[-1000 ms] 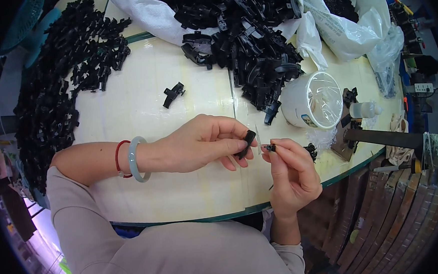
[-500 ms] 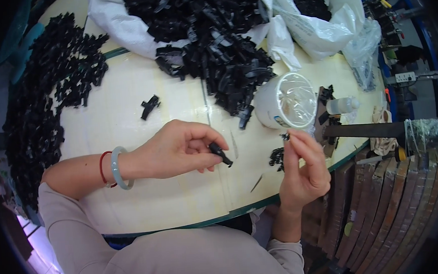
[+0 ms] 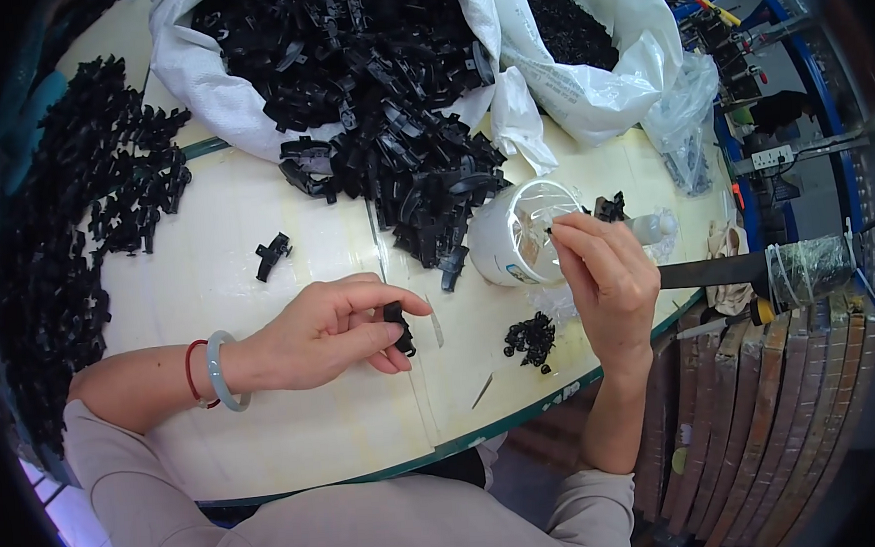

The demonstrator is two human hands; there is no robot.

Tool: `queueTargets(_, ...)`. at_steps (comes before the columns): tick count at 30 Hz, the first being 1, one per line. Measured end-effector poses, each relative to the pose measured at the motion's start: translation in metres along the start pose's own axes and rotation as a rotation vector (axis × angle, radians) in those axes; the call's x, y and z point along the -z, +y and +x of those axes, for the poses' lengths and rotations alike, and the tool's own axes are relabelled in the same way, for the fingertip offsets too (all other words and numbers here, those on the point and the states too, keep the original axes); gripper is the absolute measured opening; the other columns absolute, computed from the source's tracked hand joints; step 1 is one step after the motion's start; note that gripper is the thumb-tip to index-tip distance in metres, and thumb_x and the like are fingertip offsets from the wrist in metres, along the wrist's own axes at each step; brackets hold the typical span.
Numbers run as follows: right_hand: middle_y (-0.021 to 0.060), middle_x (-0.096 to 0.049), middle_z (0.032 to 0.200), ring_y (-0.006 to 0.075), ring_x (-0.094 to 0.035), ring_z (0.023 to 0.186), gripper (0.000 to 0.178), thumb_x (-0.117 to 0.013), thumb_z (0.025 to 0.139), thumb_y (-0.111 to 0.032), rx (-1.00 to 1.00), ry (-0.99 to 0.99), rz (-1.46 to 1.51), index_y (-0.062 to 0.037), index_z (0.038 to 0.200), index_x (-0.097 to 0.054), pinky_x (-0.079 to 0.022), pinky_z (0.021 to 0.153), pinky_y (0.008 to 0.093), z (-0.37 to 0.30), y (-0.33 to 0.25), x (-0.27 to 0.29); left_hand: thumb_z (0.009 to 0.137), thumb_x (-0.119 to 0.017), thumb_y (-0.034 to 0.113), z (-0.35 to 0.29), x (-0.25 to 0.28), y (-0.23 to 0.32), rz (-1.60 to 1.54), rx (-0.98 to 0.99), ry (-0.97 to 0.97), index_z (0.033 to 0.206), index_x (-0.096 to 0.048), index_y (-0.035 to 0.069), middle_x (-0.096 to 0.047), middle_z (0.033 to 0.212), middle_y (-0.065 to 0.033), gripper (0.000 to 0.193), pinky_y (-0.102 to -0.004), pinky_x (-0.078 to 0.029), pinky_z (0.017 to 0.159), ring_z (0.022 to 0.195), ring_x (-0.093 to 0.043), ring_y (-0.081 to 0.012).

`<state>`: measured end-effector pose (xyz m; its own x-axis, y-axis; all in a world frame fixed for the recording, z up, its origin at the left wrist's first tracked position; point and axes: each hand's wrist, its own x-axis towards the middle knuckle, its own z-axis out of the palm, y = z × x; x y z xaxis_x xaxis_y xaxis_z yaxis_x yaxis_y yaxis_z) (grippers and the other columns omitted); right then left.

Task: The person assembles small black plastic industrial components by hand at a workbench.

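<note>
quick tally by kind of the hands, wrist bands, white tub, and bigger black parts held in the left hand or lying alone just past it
Hands: 2 (left hand, right hand)
Wrist bands: 2 (pale bangle, red bracelet)
White tub: 1
Bigger black parts: 2 (held part, lone part)
Total: 7

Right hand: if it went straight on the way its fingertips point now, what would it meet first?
Probably the white tub, at its mouth: the right hand overlaps its rim in this view, so the gap between them is unclear.
</note>
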<state>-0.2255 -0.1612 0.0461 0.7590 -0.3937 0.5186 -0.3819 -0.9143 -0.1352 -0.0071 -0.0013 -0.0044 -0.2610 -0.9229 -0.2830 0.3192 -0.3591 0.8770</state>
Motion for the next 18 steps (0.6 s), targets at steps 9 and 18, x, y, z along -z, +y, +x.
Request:
queueTargets(9, 0.0076, -0.065, 0.093, 0.0225, -0.061, 0.071, 0.026, -0.071, 0.067, 0.004, 0.037, -0.064, 0.000, -0.0010, 0.092, -0.065, -0.051, 0.061, 0.0303, 0.002, 0.000, 0.001, 0.094, -0.049, 0.002, 0.004, 0.005, -0.012, 0.112, -0.085, -0.089, 0.122, -0.055, -0.001, -0.052, 0.102, -0.0072, 0.029, -0.0239, -0.054, 0.077, 0.085, -0.064, -0.0118)
queueTargets(18, 0.0136, -0.070, 0.088, 0.0159, -0.064, 0.072, 0.022, -0.070, 0.069, 0.013, -0.269, 0.198, 0.519, 0.0029, 0.088, -0.068, -0.048, 0.057, 0.0225, -0.019, -0.029, -0.006, 0.091, -0.059, 0.008, 0.003, 0.010, -0.006, -0.023, 0.000, -0.061, 0.123, -0.056, 0.000, -0.066, 0.101, -0.0063, 0.033, -0.0223, -0.052, 0.075, 0.089, -0.063, -0.0088)
